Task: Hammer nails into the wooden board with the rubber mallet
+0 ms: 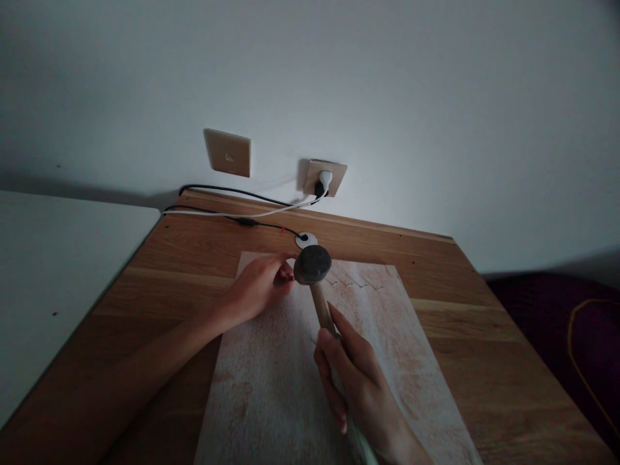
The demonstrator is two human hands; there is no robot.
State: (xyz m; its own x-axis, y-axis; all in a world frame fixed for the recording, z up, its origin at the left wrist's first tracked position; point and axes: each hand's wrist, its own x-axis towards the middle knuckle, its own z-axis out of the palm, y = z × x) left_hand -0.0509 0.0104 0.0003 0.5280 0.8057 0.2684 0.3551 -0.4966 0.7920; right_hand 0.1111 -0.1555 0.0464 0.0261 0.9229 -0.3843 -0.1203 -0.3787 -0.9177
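Observation:
My right hand is wrapped round the wooden handle of a mallet, index finger stretched along it. The mallet's dark round head hovers over the far part of a pale whitewashed board lying on the wooden desk. My left hand rests on the board just left of the mallet head, its fingers pinched together on something too small to make out. A zigzag row of small marks runs across the board to the right of the head.
Two wall plates sit above the desk's far edge: a blank one and a socket with plugs in it. Black and white cables trail leftwards along the desk's back. A white grommet lies behind the board. A white surface adjoins on the left.

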